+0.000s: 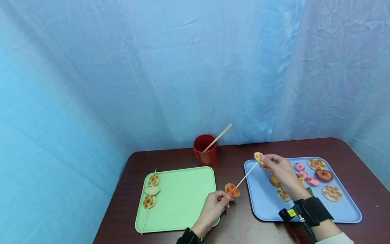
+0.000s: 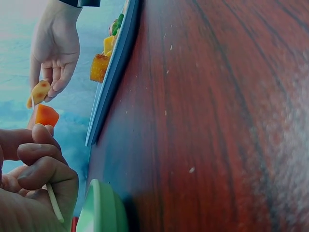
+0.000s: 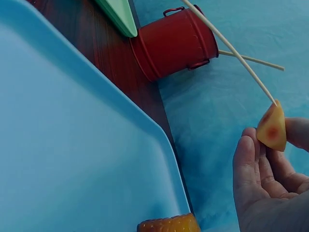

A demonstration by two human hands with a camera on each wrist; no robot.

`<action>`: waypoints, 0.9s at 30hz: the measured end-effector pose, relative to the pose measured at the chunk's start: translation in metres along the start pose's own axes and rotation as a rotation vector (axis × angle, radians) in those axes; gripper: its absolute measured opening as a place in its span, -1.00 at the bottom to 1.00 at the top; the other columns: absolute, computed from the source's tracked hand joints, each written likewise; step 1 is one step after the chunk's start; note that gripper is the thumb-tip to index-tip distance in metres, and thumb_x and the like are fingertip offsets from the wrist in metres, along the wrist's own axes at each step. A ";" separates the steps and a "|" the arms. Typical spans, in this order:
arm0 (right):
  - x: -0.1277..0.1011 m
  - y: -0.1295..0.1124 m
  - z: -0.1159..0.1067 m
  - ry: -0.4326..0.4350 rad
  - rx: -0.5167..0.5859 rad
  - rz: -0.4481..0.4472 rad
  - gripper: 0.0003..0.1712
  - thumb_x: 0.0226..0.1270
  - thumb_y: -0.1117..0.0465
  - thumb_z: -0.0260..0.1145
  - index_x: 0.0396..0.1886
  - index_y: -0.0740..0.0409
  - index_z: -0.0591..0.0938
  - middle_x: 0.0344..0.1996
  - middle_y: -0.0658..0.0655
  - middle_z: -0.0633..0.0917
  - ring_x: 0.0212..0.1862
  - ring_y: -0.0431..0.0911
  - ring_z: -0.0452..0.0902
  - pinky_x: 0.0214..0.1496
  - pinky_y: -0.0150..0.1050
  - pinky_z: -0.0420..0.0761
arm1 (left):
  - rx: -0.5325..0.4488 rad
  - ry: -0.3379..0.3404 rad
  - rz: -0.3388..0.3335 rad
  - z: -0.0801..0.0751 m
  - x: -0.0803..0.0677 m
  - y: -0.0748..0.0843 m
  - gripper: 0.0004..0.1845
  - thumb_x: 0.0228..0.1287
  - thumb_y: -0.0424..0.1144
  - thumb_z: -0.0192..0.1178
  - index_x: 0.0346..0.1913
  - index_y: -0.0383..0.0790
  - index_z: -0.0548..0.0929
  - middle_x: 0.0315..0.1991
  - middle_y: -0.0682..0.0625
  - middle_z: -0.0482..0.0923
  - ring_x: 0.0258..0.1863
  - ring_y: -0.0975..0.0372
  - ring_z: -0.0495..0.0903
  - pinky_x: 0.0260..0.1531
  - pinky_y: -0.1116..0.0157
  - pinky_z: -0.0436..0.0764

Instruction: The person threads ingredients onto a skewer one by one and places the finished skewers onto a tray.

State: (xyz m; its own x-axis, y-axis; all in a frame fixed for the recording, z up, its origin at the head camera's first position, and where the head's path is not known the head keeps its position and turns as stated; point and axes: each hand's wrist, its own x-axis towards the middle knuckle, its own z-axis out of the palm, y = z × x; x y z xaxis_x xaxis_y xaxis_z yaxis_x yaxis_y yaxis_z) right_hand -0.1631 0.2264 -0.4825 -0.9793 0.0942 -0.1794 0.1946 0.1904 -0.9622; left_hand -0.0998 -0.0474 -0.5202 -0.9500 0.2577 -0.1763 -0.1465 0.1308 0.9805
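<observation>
Blue cloth backdrop (image 1: 170,67) behind dark wood table (image 1: 234,159). Green tray (image 1: 182,200) at L, blue tray (image 1: 265,200) at R, red cup (image 1: 205,149) betw. L hand (image 1: 213,206) pinches skewer (image 1: 246,174) bearing orange piece (image 1: 232,190); R hand (image 1: 278,166) pinches yellow piece (image 1: 259,157) at skewer tip, above blue tray edge.

Tilted skewer (image 1: 246,175) carries orange slice (image 1: 232,190), yellow piece (image 1: 258,156).

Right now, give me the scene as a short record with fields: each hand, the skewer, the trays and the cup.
left hand: pinches the lower end of the skewer
right hand: pinches a yellow piece at the skewer's tip
skewer: one orange piece threaded on, near the left hand
green tray: holds a finished skewer with three pieces
blue tray: holds loose food pieces
red cup: upright behind the trays, one stick inside
</observation>
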 end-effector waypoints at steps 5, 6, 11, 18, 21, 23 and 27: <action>-0.002 -0.003 -0.001 0.011 -0.052 -0.017 -0.16 0.43 -0.34 0.25 0.32 0.27 0.50 0.08 0.16 0.70 0.06 -0.01 0.68 0.19 -0.18 0.60 | -0.006 0.004 -0.001 0.000 -0.001 0.001 -0.80 0.43 -0.37 0.20 -0.25 -0.50 0.69 -0.60 0.11 0.52 -0.61 0.31 0.38 -0.61 0.47 0.35; -0.002 -0.004 -0.001 0.009 -0.065 -0.018 -0.16 0.43 -0.35 0.25 0.32 0.26 0.50 0.09 0.16 0.69 0.07 0.01 0.67 0.20 -0.14 0.58 | -0.006 0.006 0.000 0.000 -0.001 0.001 -0.80 0.43 -0.37 0.20 -0.25 -0.50 0.69 -0.60 0.10 0.52 -0.62 0.32 0.38 -0.61 0.47 0.35; -0.006 -0.007 0.000 -0.008 -0.097 -0.065 -0.22 0.46 -0.31 0.24 0.30 0.24 0.52 0.05 0.15 0.70 0.07 0.04 0.64 0.15 -0.16 0.59 | -0.013 0.016 0.014 0.000 -0.002 0.002 -0.80 0.43 -0.37 0.21 -0.25 -0.52 0.69 -0.60 0.09 0.51 -0.64 0.32 0.36 -0.62 0.46 0.35; -0.011 -0.005 0.004 -0.032 -0.069 -0.080 -0.29 0.45 -0.24 0.31 0.25 0.25 0.56 -0.06 0.07 0.75 0.03 -0.02 0.65 0.05 -0.24 0.64 | -0.016 0.011 0.013 0.001 0.000 0.003 -0.79 0.44 -0.36 0.20 -0.23 -0.52 0.68 -0.59 0.10 0.52 -0.64 0.32 0.35 -0.62 0.45 0.35; -0.013 -0.004 0.008 -0.046 -0.041 -0.044 -0.29 0.41 -0.24 0.36 0.24 0.23 0.57 -0.07 0.05 0.75 0.03 -0.06 0.66 -0.13 -0.24 0.65 | -0.023 0.019 0.017 0.003 0.001 0.003 -0.80 0.43 -0.37 0.21 -0.24 -0.52 0.68 -0.58 0.09 0.53 -0.64 0.30 0.36 -0.63 0.44 0.36; -0.015 -0.003 0.013 -0.058 -0.007 -0.046 -0.32 0.41 -0.19 0.39 0.22 0.26 0.56 -0.07 0.05 0.74 0.01 -0.10 0.67 -0.12 -0.21 0.67 | -0.031 0.023 0.022 0.005 0.001 0.004 -0.80 0.42 -0.37 0.21 -0.25 -0.53 0.67 -0.58 0.09 0.53 -0.64 0.28 0.35 -0.64 0.44 0.36; -0.019 0.002 0.023 -0.083 0.025 -0.084 -0.42 0.47 -0.07 0.38 0.15 0.35 0.56 -0.10 0.10 0.74 -0.03 -0.06 0.69 0.07 -0.15 0.67 | -0.036 0.033 0.033 0.008 0.002 0.006 -0.80 0.40 -0.38 0.22 -0.26 -0.55 0.67 -0.60 0.10 0.52 -0.64 0.28 0.35 -0.65 0.45 0.34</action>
State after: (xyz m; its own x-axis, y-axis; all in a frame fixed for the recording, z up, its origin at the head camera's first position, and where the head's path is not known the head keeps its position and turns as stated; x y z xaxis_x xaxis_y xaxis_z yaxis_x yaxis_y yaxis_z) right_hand -0.1452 0.2024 -0.4855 -0.9936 -0.0026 -0.1131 0.1110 0.1697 -0.9792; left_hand -0.1003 -0.0386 -0.5158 -0.9629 0.2296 -0.1416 -0.1244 0.0879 0.9883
